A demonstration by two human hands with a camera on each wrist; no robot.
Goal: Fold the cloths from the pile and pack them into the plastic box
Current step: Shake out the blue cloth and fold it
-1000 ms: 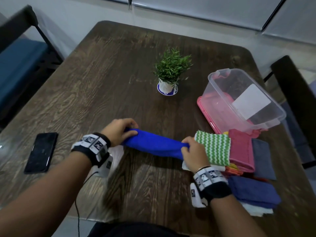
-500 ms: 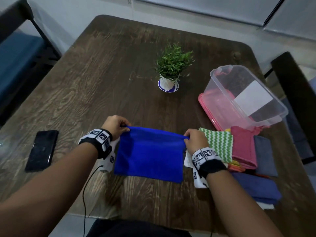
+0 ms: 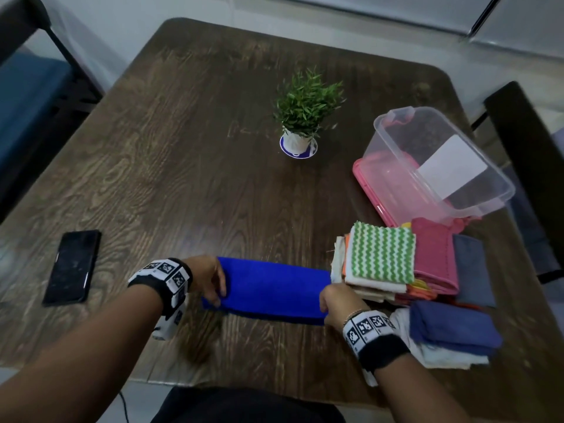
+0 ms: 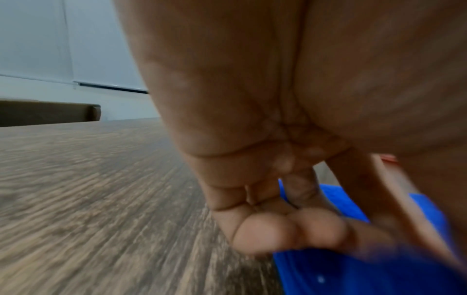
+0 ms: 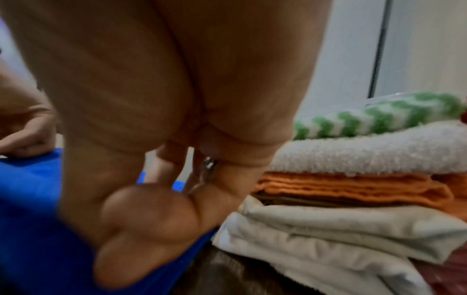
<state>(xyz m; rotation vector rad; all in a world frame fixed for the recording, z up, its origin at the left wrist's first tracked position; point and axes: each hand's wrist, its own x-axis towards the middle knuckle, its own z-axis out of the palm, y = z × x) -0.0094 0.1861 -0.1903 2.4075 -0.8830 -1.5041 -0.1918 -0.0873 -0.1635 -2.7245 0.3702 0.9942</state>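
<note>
Both hands' pinch on blue cloth (image 3: 271, 290), dark wooden table (image 3: 183, 154).

Both forearms are reaching in from the lower frame; left hand (image 3: 210, 277) and right hand (image 3: 338, 303) are pinching with curled fingers.

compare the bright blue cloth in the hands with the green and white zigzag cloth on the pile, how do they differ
The bright blue cloth is one plain colour; the green and white zigzag cloth is patterned. The blue one lies on the dark wooden table as a long band, gripped at its ends by the left hand and right hand; the zigzag one sits squarish and untouched on top of the stacked cloths. Both are folded flat.
</note>
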